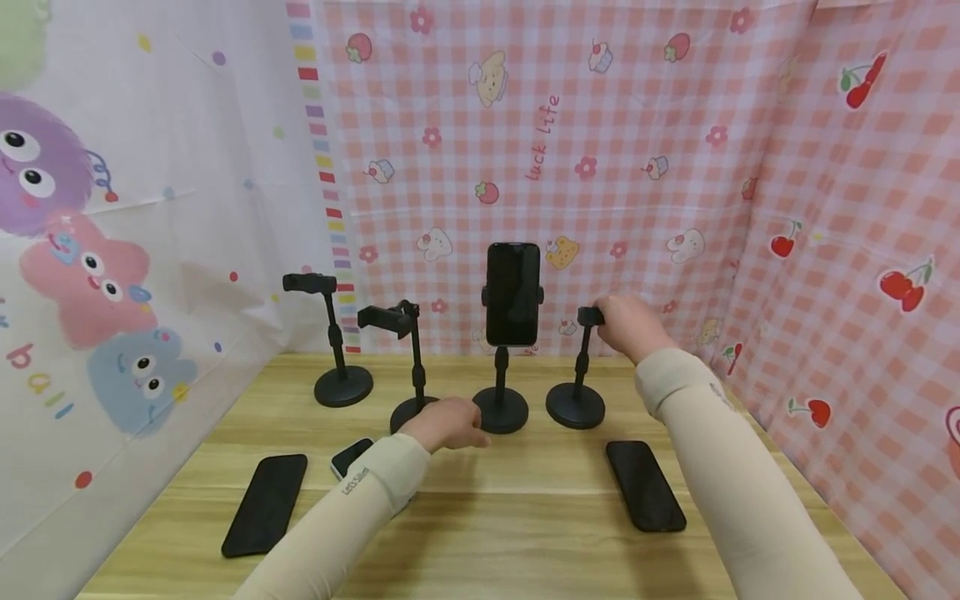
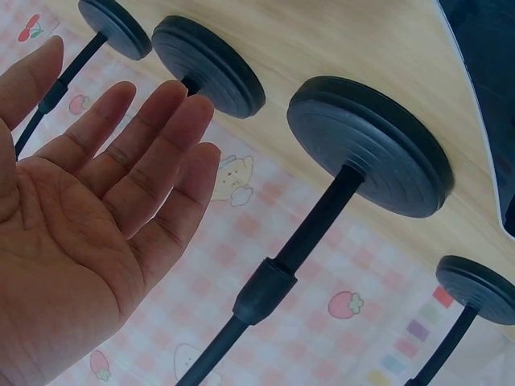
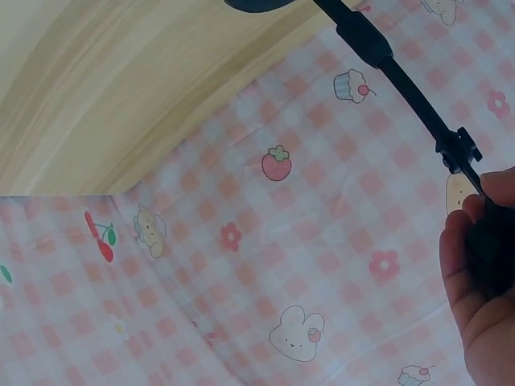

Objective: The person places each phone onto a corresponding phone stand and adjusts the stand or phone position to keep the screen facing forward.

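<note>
My right hand (image 1: 626, 325) grips the clamp head (image 1: 590, 316) of the black phone stand (image 1: 576, 405) at the right. In the right wrist view, the fingers of that hand (image 3: 483, 281) curl round the dark clamp below the stand's thin neck (image 3: 418, 100). My left hand (image 1: 448, 423) hovers over the table near the bases of the two middle stands, holding nothing. Its palm (image 2: 72, 241) shows in the left wrist view, fingers relaxed and slightly bent. A black phone (image 1: 513, 293) sits upright in the clamp of the stand (image 1: 501, 409) between my hands.
Two more stands, one at the far left (image 1: 343, 386) and one (image 1: 417, 375) behind my left hand, have bare clamps. Phones lie on the table: one at the left (image 1: 266, 504), one at the right (image 1: 646, 486), another (image 1: 352, 456) partly under my left sleeve. Printed curtains (image 1: 570, 167) enclose the table.
</note>
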`<state>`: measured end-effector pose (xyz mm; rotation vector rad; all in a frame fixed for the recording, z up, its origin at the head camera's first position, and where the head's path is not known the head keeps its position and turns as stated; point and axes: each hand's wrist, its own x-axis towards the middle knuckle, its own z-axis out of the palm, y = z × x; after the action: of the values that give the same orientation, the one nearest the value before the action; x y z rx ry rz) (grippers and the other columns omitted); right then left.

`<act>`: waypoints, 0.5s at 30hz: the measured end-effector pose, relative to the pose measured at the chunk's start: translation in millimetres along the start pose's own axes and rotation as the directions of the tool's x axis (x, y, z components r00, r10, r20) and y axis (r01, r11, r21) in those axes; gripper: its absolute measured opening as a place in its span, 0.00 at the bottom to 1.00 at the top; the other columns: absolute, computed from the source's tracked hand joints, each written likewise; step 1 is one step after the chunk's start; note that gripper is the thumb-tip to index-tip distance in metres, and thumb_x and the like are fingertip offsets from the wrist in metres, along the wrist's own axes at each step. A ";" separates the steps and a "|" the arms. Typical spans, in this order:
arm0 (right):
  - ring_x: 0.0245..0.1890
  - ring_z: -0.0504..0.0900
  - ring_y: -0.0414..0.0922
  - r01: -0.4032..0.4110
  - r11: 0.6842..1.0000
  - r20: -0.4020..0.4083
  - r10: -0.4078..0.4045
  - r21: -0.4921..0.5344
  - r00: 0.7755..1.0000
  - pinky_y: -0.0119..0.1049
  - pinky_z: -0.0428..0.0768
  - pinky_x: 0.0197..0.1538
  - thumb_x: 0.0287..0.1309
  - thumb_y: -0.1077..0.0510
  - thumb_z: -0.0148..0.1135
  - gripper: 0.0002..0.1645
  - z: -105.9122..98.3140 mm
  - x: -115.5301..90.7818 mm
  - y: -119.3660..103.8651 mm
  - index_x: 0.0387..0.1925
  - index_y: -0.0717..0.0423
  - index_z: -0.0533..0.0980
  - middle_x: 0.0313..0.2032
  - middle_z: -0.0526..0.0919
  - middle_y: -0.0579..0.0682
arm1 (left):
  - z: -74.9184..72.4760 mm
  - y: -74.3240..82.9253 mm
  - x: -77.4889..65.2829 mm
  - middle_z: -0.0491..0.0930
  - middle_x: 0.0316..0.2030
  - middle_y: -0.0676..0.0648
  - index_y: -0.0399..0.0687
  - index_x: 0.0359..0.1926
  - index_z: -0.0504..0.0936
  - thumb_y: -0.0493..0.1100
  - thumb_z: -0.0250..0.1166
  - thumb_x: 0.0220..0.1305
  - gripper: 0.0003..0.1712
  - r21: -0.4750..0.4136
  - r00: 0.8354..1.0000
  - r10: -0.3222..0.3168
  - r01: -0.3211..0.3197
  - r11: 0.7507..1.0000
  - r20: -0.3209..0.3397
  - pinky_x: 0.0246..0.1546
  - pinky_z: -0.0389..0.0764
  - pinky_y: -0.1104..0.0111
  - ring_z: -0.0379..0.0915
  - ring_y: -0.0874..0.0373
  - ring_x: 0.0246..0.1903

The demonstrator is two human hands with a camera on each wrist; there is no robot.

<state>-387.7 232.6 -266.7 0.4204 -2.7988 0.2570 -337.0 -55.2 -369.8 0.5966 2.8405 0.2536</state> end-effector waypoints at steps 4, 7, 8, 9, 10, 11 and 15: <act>0.35 0.82 0.56 -0.001 1.000 -0.009 0.000 -0.019 1.000 0.52 0.79 0.42 0.58 0.69 0.61 0.07 1.6 -1.4 -0.6 0.39 0.64 0.81 0.35 0.85 0.60 | 0.8 -1.4 1.2 0.81 0.34 0.51 0.47 0.39 0.85 0.53 0.66 0.66 0.14 0.011 1.000 0.006 -0.006 1.000 -0.007 0.38 0.77 0.59 0.74 0.57 0.31; 0.35 0.82 0.55 0.004 1.000 -0.022 -0.005 -0.030 1.000 0.51 0.79 0.41 0.59 0.69 0.62 0.06 3.5 -3.1 0.0 0.39 0.63 0.81 0.34 0.85 0.59 | 1.7 -1.8 2.2 0.80 0.33 0.51 0.47 0.38 0.85 0.53 0.66 0.66 0.14 0.012 1.000 0.008 -0.008 1.000 -0.003 0.37 0.76 0.60 0.73 0.57 0.31; 0.35 0.82 0.55 0.004 1.000 -0.023 -0.004 -0.030 1.000 0.51 0.79 0.42 0.59 0.68 0.62 0.06 4.0 -3.5 0.2 0.39 0.63 0.81 0.35 0.85 0.59 | 1.9 -1.9 2.2 0.80 0.33 0.51 0.48 0.37 0.85 0.53 0.66 0.66 0.14 0.010 1.000 0.007 -0.007 1.000 -0.002 0.36 0.76 0.60 0.73 0.57 0.30; 0.36 0.82 0.56 0.004 1.000 -0.023 -0.005 -0.029 1.000 0.52 0.79 0.42 0.59 0.68 0.62 0.07 4.6 -4.0 0.3 0.39 0.62 0.81 0.36 0.85 0.59 | 2.1 -1.9 2.1 0.79 0.32 0.52 0.48 0.37 0.85 0.53 0.66 0.66 0.14 0.009 1.000 0.007 -0.007 1.000 -0.001 0.36 0.76 0.60 0.72 0.57 0.30; 0.38 0.82 0.56 0.004 1.000 -0.020 -0.005 -0.024 1.000 0.52 0.79 0.44 0.60 0.67 0.63 0.08 5.0 -4.6 0.6 0.41 0.62 0.80 0.37 0.85 0.60 | 2.4 -2.1 2.2 0.79 0.32 0.52 0.48 0.37 0.84 0.53 0.66 0.66 0.14 0.006 1.000 0.005 -0.005 1.000 -0.001 0.35 0.75 0.60 0.72 0.57 0.30; 0.40 0.82 0.57 0.004 1.000 -0.015 -0.004 -0.020 1.000 0.53 0.79 0.45 0.60 0.67 0.64 0.09 5.4 -5.1 1.0 0.43 0.63 0.80 0.39 0.85 0.61 | 2.9 -2.4 2.6 0.79 0.32 0.52 0.48 0.36 0.84 0.54 0.66 0.66 0.14 0.004 1.000 0.005 -0.005 1.000 -0.003 0.35 0.75 0.60 0.72 0.57 0.30; 0.50 0.80 0.61 -0.024 0.999 0.013 0.023 0.021 1.000 0.56 0.76 0.53 0.62 0.63 0.65 0.23 5.4 -6.8 2.4 0.58 0.65 0.73 0.50 0.81 0.66 | 3.5 -2.3 2.5 0.78 0.30 0.53 0.49 0.35 0.84 0.54 0.66 0.65 0.13 0.000 1.000 0.003 -0.003 1.000 -0.003 0.33 0.73 0.62 0.71 0.58 0.28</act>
<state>-383.7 235.4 -274.2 0.3957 -2.8176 0.2905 -339.2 -55.8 -374.1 0.6017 2.8432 0.2549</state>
